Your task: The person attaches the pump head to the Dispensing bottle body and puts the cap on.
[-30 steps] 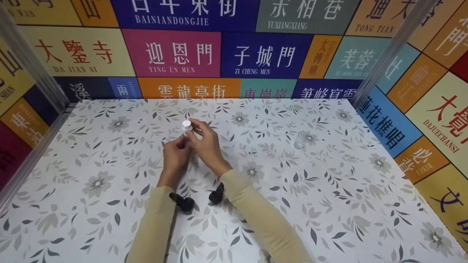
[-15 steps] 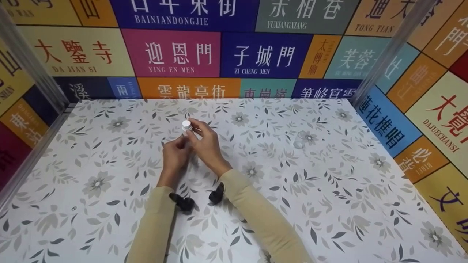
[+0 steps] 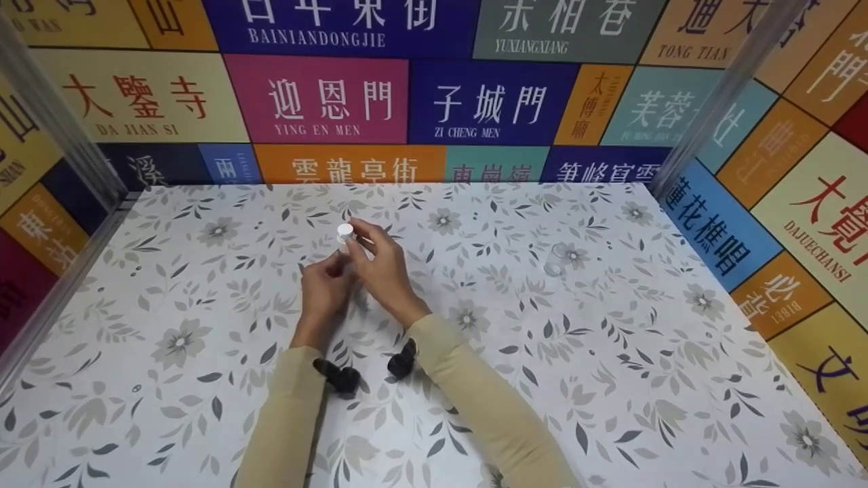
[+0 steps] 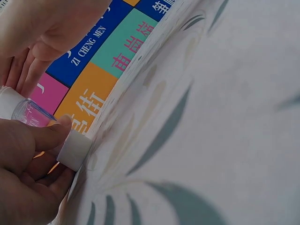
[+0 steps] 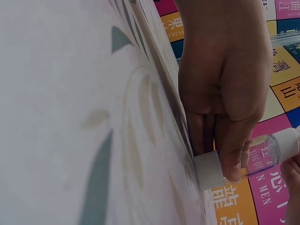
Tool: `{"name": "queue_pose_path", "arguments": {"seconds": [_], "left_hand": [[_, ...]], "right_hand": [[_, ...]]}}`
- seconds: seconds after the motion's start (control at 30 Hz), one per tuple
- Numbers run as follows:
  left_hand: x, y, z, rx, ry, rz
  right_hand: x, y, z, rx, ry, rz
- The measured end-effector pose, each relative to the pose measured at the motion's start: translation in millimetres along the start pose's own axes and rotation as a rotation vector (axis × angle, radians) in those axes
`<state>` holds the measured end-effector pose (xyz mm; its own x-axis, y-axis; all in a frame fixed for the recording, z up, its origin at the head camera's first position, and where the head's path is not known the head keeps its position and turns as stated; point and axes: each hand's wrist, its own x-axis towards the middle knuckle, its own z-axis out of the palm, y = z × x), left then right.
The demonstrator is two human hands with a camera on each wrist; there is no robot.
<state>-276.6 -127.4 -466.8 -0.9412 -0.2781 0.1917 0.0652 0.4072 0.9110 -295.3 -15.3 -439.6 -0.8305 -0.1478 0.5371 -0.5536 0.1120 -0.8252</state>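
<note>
A small clear bottle with a white top cap (image 3: 345, 231) stands upright between the two hands. Around its lower part, my left hand (image 3: 325, 288) pinches with thumb and fingers, just above a white bottom piece (image 4: 75, 150) at the tabletop. The bottle's transparent body (image 5: 260, 157) shows between the hands in the right wrist view. My right hand (image 3: 385, 268) holds the top cap between thumb and fingers. In the head view the hands hide most of the bottle's body.
A small clear, glass-like container (image 3: 556, 261) is on the table to the right of the hands. Flower-and-leaf patterned covering spreads over the table (image 3: 468, 379). Colourful sign-printed panels (image 3: 319, 102) rise behind and at both sides.
Both hands stay at the bottle in nearly the same place. The right thumb has shifted slightly up against the cap.
</note>
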Motion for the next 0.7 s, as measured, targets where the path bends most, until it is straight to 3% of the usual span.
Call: {"name": "queue_pose_path", "arguments": {"seconds": [0.33,0.7], "left_hand": [[1.1,0.6,-0.2,0.007,-0.002,-0.004],[0.6,0.7,0.3,-0.018,-0.002,-0.023]], "right_hand": [[-0.1,0.8,-0.9,-0.057,0.008,-0.044],[1.0,1.0,0.1,-0.037,0.034,-0.047]]}}
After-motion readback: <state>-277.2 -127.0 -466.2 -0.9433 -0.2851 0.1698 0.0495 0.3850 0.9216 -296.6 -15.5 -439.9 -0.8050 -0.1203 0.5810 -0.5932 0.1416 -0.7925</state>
